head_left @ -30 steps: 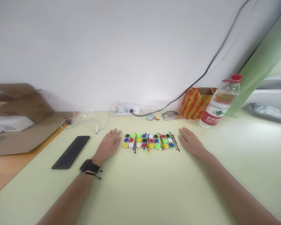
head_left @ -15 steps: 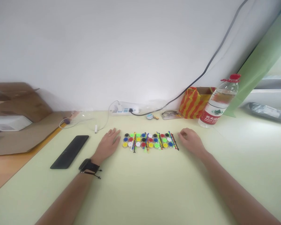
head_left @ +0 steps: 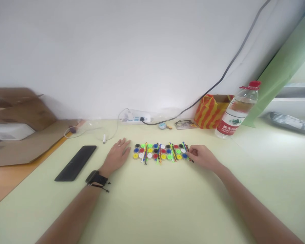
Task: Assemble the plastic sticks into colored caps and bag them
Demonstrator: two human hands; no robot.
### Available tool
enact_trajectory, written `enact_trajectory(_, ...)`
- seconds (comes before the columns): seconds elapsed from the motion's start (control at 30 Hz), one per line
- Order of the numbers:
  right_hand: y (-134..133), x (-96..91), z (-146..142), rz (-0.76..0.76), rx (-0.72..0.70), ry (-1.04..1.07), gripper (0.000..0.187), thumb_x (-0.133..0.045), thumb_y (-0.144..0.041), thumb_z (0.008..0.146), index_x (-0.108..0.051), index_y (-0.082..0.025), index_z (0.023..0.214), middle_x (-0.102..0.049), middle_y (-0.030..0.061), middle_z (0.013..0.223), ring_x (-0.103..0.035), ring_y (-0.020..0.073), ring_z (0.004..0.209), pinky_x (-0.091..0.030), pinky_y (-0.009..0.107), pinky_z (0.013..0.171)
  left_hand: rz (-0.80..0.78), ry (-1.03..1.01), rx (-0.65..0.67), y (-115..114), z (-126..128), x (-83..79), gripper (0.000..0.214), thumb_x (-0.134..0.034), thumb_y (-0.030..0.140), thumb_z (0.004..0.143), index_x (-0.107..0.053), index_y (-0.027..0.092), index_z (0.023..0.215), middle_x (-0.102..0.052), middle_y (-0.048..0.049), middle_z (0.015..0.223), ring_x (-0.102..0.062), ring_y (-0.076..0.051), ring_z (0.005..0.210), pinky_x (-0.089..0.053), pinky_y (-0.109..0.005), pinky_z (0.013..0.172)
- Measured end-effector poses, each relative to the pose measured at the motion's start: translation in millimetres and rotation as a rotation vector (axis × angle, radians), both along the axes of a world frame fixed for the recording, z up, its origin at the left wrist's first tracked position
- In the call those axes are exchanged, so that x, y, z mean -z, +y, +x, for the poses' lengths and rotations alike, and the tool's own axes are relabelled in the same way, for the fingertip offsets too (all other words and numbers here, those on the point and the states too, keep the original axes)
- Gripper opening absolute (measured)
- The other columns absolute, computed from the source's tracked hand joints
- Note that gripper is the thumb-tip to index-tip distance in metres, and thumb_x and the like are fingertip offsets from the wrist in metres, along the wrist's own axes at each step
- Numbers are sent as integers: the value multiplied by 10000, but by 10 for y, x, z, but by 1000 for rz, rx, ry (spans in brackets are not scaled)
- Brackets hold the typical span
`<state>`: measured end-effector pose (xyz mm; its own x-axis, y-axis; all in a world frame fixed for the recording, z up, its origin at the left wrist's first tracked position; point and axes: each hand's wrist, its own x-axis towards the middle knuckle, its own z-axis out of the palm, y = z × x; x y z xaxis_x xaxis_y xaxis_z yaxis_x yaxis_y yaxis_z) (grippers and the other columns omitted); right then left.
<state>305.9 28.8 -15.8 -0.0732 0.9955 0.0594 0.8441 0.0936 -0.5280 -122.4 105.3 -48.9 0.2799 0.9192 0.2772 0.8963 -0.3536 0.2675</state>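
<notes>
A block of small round coloured discs (head_left: 160, 151) lies in rows on the pale green table (head_left: 152, 203), with several thin coloured sticks (head_left: 172, 151) laid across them. My left hand (head_left: 117, 155) rests flat and open on the table just left of the block; a dark watch sits on its wrist. My right hand (head_left: 201, 156) is at the block's right end, fingers curled and pinched at the sticks there; what the fingertips grip is too small to make out.
A black phone (head_left: 76, 163) lies to the left. A power strip (head_left: 135, 119), glasses (head_left: 184, 124), a striped orange bag (head_left: 208, 112) and a water bottle (head_left: 236, 112) stand along the wall. Cardboard (head_left: 25, 135) sits at the far left.
My right hand has curled from lying flat and slid left onto the right end of the block. My left hand has stayed put.
</notes>
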Motion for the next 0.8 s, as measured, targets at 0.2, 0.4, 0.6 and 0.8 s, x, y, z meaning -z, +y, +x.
enact_trajectory(0.2,-9,13,-69,-6,40,-17,181,-572,-325,831,-601,-222,685,-665,6,635,-564,151,573,-351,256,543,0,33,-10,11,7,2,562,-338,494,1036,-519,229,1497,-428,-104,1607,-324,-320,1523,-297,-534,1225)
enact_trajectory(0.4,-10,19,-81,-6,81,-17,144,-562,-270,810,-632,-224,693,-701,23,670,-604,166,605,-374,257,558,-15,32,-11,-7,23,-24,591,-331,493,1038,-514,181,1504,-404,-141,1615,-312,-332,1527,-269,-525,1239)
enact_trajectory(0.6,-23,-15,-80,-12,89,-10,155,-560,-259,819,-623,-225,681,-711,19,677,-611,165,609,-372,258,554,-20,47,-9,1,15,-20,589,-316,493,1043,-506,187,1510,-395,-139,1620,-308,-333,1528,-279,-536,1231)
enact_trajectory(0.8,-34,-32,-107,-25,89,-37,195,-586,-328,850,-637,-225,693,-707,19,686,-608,166,622,-361,265,557,-5,46,-9,-11,17,-24,570,-334,475,1047,-508,188,1508,-400,-137,1617,-318,-334,1523,-284,-532,1231)
